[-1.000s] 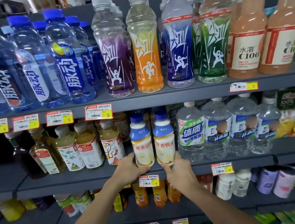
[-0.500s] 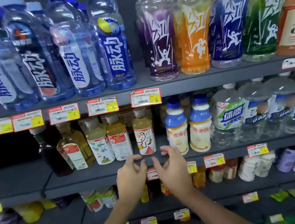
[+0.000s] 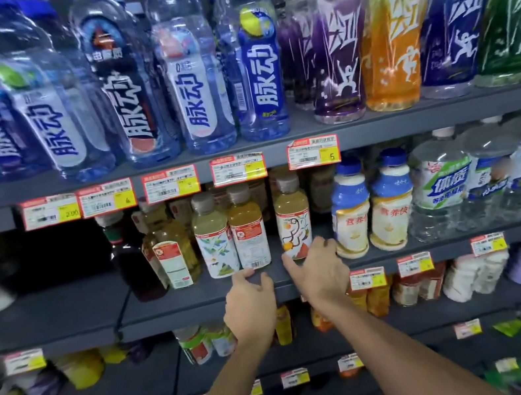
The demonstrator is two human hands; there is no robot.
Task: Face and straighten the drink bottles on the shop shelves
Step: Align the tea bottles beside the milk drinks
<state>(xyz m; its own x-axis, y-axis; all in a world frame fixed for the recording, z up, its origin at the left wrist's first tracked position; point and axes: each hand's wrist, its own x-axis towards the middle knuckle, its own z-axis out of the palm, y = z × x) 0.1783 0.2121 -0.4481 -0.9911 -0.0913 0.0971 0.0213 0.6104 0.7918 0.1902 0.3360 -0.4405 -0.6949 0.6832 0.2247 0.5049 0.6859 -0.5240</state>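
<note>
The dark grey shelving fills the view. Its upper shelf [image 3: 379,127] carries tall blue-capped water drinks [image 3: 259,68] and coloured sports bottles [image 3: 336,55]. The middle shelf [image 3: 185,310] holds a row of smaller tea bottles, then two blue-capped milk drinks [image 3: 350,212] and clear electrolyte bottles [image 3: 442,189] to the right.

In the tea row, a bottle with a red-and-white label [image 3: 248,234] touches its floral-labelled neighbour [image 3: 214,242]. The fruit-label tea bottle [image 3: 293,223] stands alone, with a gap on each side. It is upright, its long axis vertical, and set back from the shelf's front edge. This looks like the next bottle to be faced.

That bottle lies straight ahead of and above the right hand [image 3: 321,272], which is the nearer one. The hand is cupped wide round the bottle's foot, thumb to its left and fingers [image 3: 324,243] to its right. I cannot tell whether they already press on it.

The left hand [image 3: 251,300] is spread loosely and holds nothing. It hovers at the shelf lip, just below the red-and-white bottle, to the left of the fruit-label one.

The likely move is a short pull forward, and perhaps a twist, from the right hand.
</note>
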